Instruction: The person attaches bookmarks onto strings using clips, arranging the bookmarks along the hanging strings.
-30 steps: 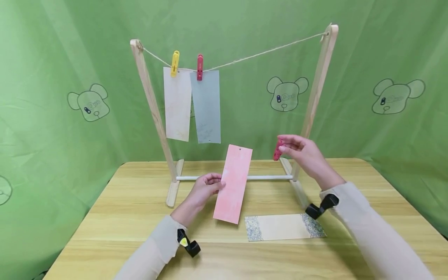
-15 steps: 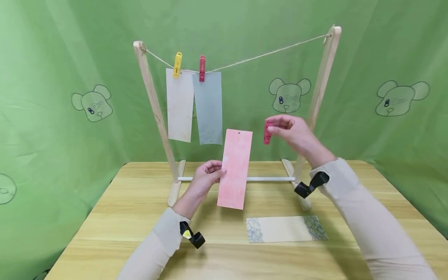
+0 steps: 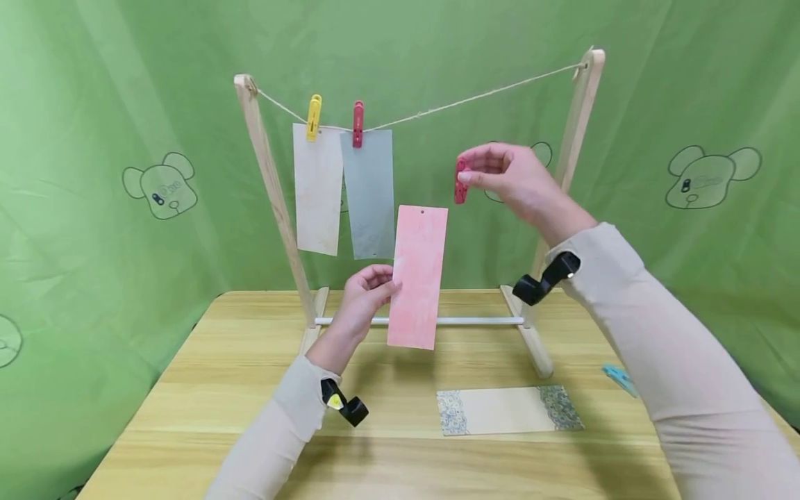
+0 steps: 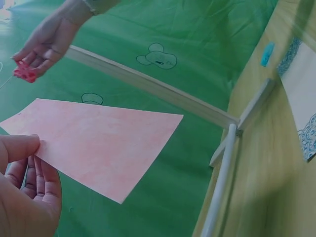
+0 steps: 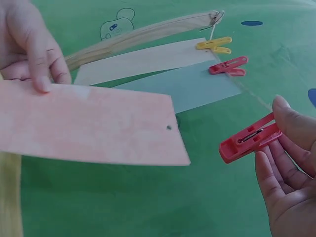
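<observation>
My left hand (image 3: 365, 298) pinches the left edge of a pink paper card (image 3: 417, 278), held upright above the table with its punched hole at the top. To the right and higher, my right hand (image 3: 509, 177) pinches a red clothespin (image 5: 249, 140) by its handle ends, its nose pointing down. The card and this clothespin are apart. On the string (image 3: 481, 92) hang a white card (image 3: 317, 191) under a yellow clothespin (image 3: 314, 118) and a blue-grey card (image 3: 370, 198) under another red clothespin (image 3: 358, 123); the two cards overlap slightly at the top.
Wooden posts (image 3: 265, 167) hold the string at both ends, joined low down by a white bar (image 3: 478, 321). A cream card with blue patterned ends (image 3: 503, 411) lies on the wooden table (image 3: 206, 389). Beside my right sleeve lies a blue clothespin (image 3: 619, 380).
Both hands have risen, carrying the pink card and the red clothespin upward. My right hand has also moved left, closer to the card. The blue clothespin has come into view.
</observation>
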The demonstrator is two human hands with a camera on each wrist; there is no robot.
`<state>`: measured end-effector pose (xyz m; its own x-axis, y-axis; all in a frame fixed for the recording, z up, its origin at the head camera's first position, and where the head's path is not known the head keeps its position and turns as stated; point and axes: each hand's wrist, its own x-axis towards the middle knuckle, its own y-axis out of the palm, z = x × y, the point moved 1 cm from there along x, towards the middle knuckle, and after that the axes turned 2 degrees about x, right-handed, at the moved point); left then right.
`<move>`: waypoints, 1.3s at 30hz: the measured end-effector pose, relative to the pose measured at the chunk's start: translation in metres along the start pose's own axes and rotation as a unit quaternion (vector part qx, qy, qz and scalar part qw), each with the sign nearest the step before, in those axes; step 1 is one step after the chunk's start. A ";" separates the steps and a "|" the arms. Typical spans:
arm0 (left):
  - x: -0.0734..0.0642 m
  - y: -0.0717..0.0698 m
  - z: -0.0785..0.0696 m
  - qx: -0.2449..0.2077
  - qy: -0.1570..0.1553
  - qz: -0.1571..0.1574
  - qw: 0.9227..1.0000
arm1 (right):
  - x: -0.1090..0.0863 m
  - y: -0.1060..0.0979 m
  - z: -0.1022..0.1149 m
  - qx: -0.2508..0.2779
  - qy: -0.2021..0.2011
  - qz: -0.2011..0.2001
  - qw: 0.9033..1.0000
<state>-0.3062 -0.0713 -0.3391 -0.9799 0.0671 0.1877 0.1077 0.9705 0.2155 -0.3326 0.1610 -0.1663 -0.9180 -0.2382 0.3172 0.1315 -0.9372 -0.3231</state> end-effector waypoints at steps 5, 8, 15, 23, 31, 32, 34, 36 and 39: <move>0.004 0.003 -0.009 0.004 0.020 -0.006 1.000 | 0.011 0.002 0.027 0.009 0.004 -0.010 1.000; 0.007 0.006 -0.016 0.007 0.029 -0.007 1.000 | 0.018 0.004 0.040 0.027 0.002 -0.016 1.000; 0.015 0.011 -0.029 0.012 0.037 -0.009 0.999 | 0.032 0.013 0.058 0.041 -0.024 -0.019 0.999; 0.026 0.019 -0.039 -0.001 0.049 -0.024 0.999 | 0.046 0.015 0.078 0.065 -0.042 -0.043 0.996; 0.032 0.026 -0.047 -0.010 0.041 -0.039 0.998 | 0.057 0.017 0.092 0.056 -0.052 -0.061 0.995; 0.033 0.027 -0.048 -0.010 0.039 -0.039 0.998 | 0.058 0.018 0.093 0.054 -0.054 -0.061 0.995; 0.033 0.028 -0.049 -0.009 0.037 -0.039 0.999 | 0.061 0.018 0.094 0.055 -0.061 -0.060 0.995; 0.033 0.029 -0.051 -0.012 0.039 -0.039 0.998 | 0.063 0.019 0.094 0.056 -0.064 -0.063 0.994; 0.034 0.029 -0.051 -0.018 0.041 -0.043 0.998 | 0.065 0.019 0.094 0.057 -0.069 -0.068 0.994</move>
<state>-0.3274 -0.0530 -0.2774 -0.9690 -0.0374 0.2441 0.0303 0.9629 0.2680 -0.3549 0.1039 -0.0684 -0.8714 -0.1330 0.4722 0.0584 -0.9838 -0.1693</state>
